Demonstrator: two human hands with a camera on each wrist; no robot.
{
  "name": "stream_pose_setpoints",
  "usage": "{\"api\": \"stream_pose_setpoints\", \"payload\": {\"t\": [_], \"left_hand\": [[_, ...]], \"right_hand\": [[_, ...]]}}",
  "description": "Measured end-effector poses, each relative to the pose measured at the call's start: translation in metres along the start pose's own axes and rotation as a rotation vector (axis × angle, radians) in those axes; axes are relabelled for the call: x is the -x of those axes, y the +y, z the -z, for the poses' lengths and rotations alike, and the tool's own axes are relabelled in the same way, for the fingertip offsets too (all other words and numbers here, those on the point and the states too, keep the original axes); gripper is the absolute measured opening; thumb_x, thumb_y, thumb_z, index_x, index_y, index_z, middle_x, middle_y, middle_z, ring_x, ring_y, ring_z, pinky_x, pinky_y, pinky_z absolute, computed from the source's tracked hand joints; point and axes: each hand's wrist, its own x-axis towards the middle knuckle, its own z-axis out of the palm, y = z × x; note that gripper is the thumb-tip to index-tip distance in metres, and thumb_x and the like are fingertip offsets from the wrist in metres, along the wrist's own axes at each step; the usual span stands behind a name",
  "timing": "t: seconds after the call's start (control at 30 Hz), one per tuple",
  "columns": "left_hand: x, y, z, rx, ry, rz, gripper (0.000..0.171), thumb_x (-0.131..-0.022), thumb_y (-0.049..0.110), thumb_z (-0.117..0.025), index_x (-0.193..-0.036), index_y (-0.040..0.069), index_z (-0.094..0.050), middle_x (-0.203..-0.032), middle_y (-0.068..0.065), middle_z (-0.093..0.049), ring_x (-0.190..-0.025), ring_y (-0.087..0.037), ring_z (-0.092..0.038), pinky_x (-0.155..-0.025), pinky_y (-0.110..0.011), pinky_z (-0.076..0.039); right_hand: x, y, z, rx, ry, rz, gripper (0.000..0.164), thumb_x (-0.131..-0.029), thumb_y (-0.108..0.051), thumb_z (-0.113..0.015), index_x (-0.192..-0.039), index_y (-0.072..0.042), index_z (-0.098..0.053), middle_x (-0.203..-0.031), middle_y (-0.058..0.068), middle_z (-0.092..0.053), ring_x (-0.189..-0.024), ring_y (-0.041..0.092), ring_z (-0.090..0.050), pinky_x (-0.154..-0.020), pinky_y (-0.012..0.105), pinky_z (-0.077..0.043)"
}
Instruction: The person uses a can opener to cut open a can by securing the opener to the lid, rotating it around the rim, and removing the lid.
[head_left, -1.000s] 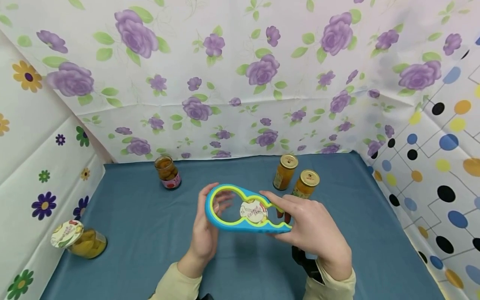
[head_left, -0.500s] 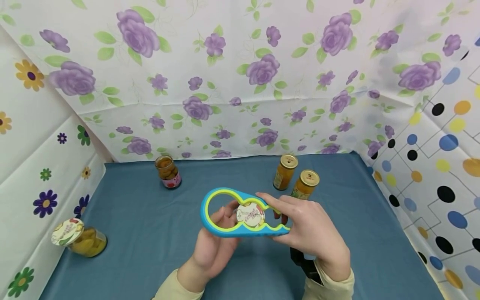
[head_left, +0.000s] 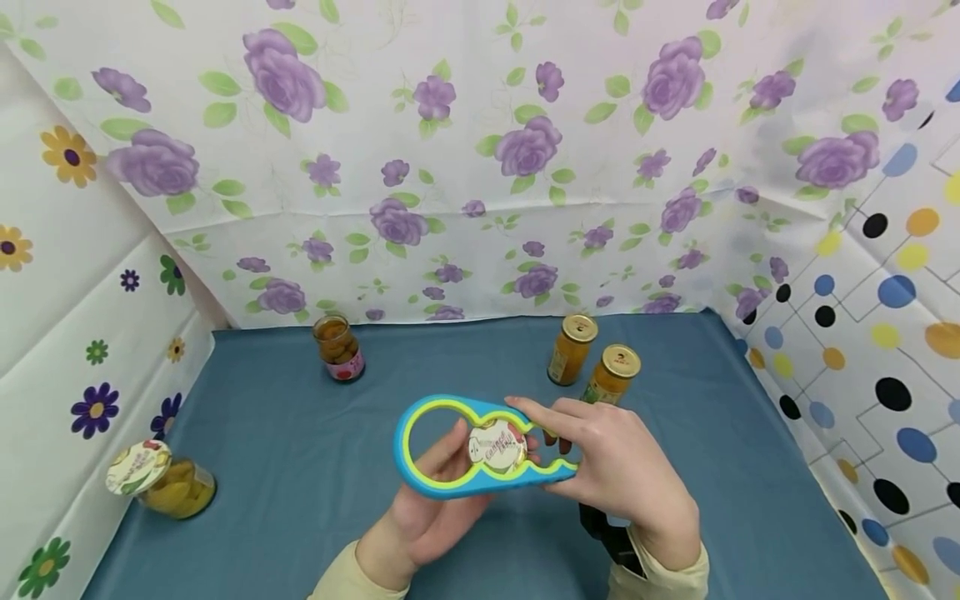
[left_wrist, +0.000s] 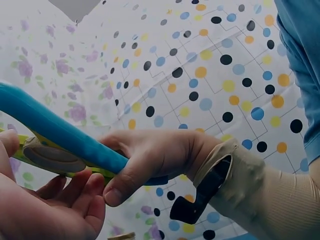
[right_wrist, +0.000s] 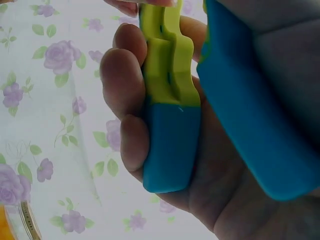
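Observation:
A blue and yellow-green jar opener (head_left: 408,479) is held level above the table by my right hand (head_left: 630,458), which grips both handle arms. In its middle opening sits a round printed jar lid (head_left: 498,447). My left hand (head_left: 435,529) is below the opener, its thumb at the lid's left edge and fingertips at the right edge. In the left wrist view, the left hand (left_wrist: 45,210) has curled fingers under the lid (left_wrist: 55,157). The right wrist view shows fingers curled round one blue handle (right_wrist: 172,145); no jar shows under the lid.
A jar with a printed lid (head_left: 180,487) stands at the left. Farther back is a jar with a pink label (head_left: 345,364), apparently without a lid. Two gold-lidded jars (head_left: 572,350) stand behind my right hand. Patterned cloth walls (head_left: 450,167) surround the blue table (head_left: 285,467).
My left hand has moved from the opener's left end to under its middle, fingers now at the lid. The opener has dropped slightly toward me and left; my right hand keeps its grip.

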Motion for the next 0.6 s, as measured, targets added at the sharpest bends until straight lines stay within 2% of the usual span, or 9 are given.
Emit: {"api": "stream_pose_setpoints", "payload": {"t": [0.2,0.4,0.6], "left_hand": [[-0.0002,-0.0039,0.0045,0.023,-0.078,0.000,0.055,-0.112,0.037,-0.019,-0.150,-0.001,-0.030,-0.142,-0.017,-0.051,-0.135,-0.029,-0.039,-0.115,-0.037,-0.030],[0.0012,-0.0058,0.0066,0.070,-0.139,0.012,0.054,-0.112,0.037,-0.020,-0.151,0.001,-0.027,-0.144,-0.017,-0.049,-0.137,-0.030,-0.036,-0.117,-0.038,-0.027],[0.0003,-0.0021,0.0081,0.077,-0.178,0.066,0.055,-0.110,0.036,-0.030,-0.153,0.001,-0.024,-0.147,-0.017,-0.045,-0.140,-0.032,-0.032,-0.118,-0.040,-0.023]], "right_hand": [[0.0022,0.0001,-0.0007,0.009,-0.005,0.003,0.099,-0.063,-0.031,-0.093,-0.147,-0.042,-0.042,-0.083,-0.020,-0.054,-0.059,0.000,-0.041,-0.050,0.023,-0.041],[0.0024,-0.0004,-0.0004,0.006,0.004,0.019,0.090,-0.068,-0.032,-0.090,-0.146,-0.041,-0.046,-0.085,-0.021,-0.053,-0.060,0.001,-0.040,-0.050,0.023,-0.039],[0.0018,-0.0003,0.0012,0.007,0.003,0.042,0.085,-0.073,-0.038,-0.087,-0.146,-0.039,-0.046,-0.089,-0.021,-0.055,-0.062,0.001,-0.042,-0.053,0.024,-0.041]]}}
